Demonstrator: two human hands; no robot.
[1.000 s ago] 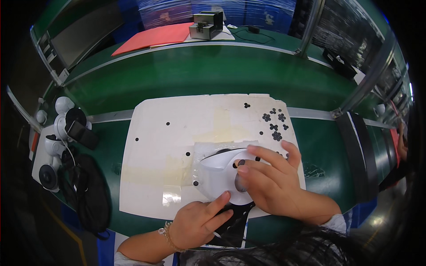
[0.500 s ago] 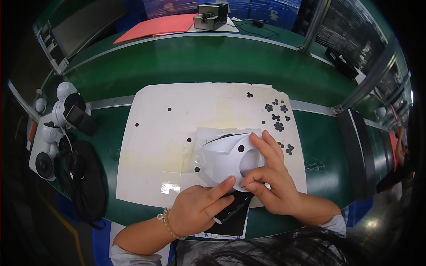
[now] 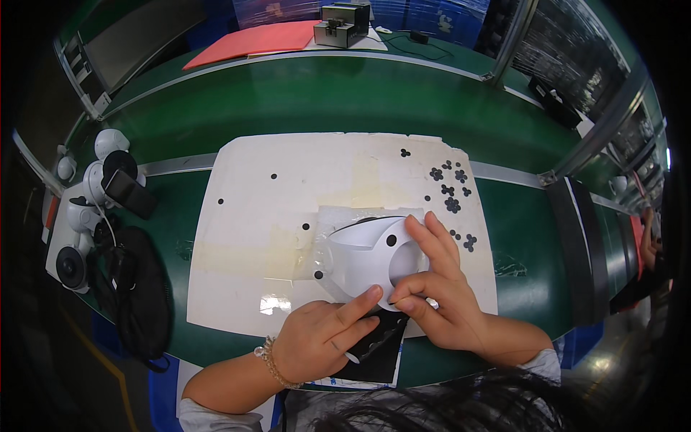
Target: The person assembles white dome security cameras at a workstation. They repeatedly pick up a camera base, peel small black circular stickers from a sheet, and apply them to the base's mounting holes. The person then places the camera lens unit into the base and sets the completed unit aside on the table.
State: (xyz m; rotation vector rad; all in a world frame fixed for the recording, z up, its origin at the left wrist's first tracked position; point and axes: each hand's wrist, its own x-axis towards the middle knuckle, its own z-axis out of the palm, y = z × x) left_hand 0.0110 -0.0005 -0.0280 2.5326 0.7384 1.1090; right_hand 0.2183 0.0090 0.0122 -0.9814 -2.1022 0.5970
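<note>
A white curved plastic housing (image 3: 356, 270) with a round opening rests on a clear-wrapped pale pad (image 3: 308, 252) in front of me. One black round dot (image 3: 391, 240) sits on its upper face. The stretched index finger of my left hand (image 3: 313, 342) touches the housing's lower edge; its middle finger is also out and its thumb is hidden. My right hand (image 3: 443, 299) pinches thumb and index finger together at the lower rim, over a thin dark bit too small to name. Its other fingers reach along the right side. A black sheet (image 3: 378, 353) lies under the left fingers.
The housing's pad lies on a white board (image 3: 245, 266) bearing scattered black dots and dot clusters (image 3: 452, 205). At left stand white camera-like devices (image 3: 90, 209), a black pouch (image 3: 140, 295) and cables. A long black block (image 3: 579, 252) stands at right; a metal fixture (image 3: 342, 27) is at the back.
My right thumb and index finger have shifted very slightly at the housing's lower rim. The view has moved a little; both hands otherwise keep their places.
</note>
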